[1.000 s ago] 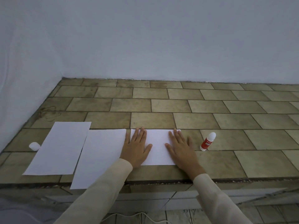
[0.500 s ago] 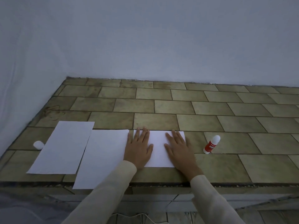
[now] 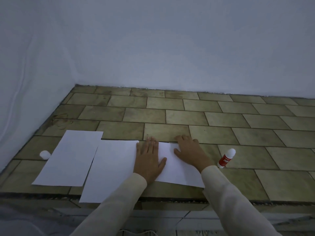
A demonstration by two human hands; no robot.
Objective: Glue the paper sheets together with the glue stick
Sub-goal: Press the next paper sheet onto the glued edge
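- The right hand (image 3: 190, 153) lay palm-down on the far right part of a small white rectangular paper sheet (image 3: 175, 174); its fingers were spread and only slightly bent, reached to the sheet's far edge and gripped nothing
- The left hand (image 3: 148, 161) pressed flat on the same sheet's left edge, fingers straight and close together, thumb splayed to the right. It held nothing either
- Just beyond the right wrist, on bare tile and apart from the sheet, was the red-bodied glue stick with a white rounded top (image 3: 225, 159) — the task's tool, untouched
- It lay to the right of the right hand and slightly nearer the person, its long axis running from the red base at near-left up to the white end at far-right. Whether it stood or lay tipped I could not tell
- The right hand was plainly the nearer one; the left would have had to cross over it
- To the left of the left hand a larger white paper sheet (image 3: 112, 169) overhung the front edge of the olive-brown tiled ledge (image 3: 170, 116), with a third white sheet (image 3: 71, 159) beside it
- Farthest left sat a small white rounded object (image 3: 44, 154), possibly a cap
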